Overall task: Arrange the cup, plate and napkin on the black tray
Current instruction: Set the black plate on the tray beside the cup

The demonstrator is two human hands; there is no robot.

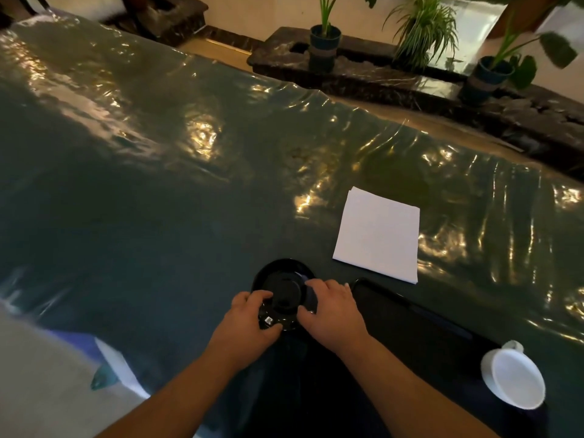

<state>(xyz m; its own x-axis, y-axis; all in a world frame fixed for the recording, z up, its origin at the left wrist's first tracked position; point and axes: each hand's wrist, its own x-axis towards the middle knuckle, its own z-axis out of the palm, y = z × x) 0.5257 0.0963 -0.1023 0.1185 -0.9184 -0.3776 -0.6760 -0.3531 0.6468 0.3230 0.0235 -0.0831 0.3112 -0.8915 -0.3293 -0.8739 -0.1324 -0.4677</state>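
A black plate [284, 290] is held at the near edge of the desk [158, 200], which is covered by a glossy, wrinkled dark green sheet. The left hand [249, 324] is placed on the plate's near-left rim, and the right hand [333, 306] on its right rim. The fingers [256, 298] of both hands are closed on the plate, with the thumbs lying over the near rim. Whether the plate rests on the desk or is slightly raised cannot be told.

The black tray [420, 324] is located just to the right of the plate, with its near-left corner rounded and its surface bare where visible. Its outline merges with the dark desk cover, so its full extent cannot be told.

A white napkin [377, 233], folded into a square, is laid flat on the desk beyond the tray and to the right of the plate, apart from both.

A white cup [513, 376] with a handle on its far side is seen at the lower right, near the tray's right end. Whether the cup stands on the tray or beside it cannot be told.

Beyond the desk, potted plants [325, 42] are set on a dark stone ledge [363, 74].
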